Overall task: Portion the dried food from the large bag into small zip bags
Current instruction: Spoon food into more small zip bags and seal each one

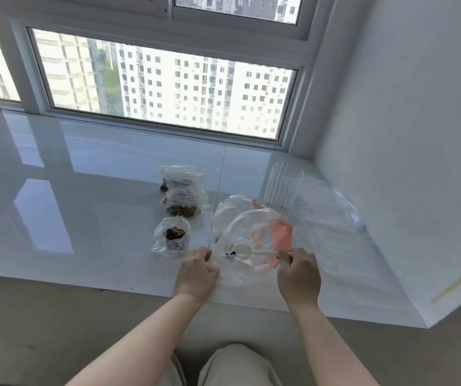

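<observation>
The left hand (196, 270) pinches the large bag (247, 235) mouth open so the right hand (299, 274), grasping the spoon (251, 251), can scoop.

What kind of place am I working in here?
Probably a high-rise flat: a glossy white windowsill ledge under a sliding window facing apartment towers, with a bare concrete floor.
</observation>
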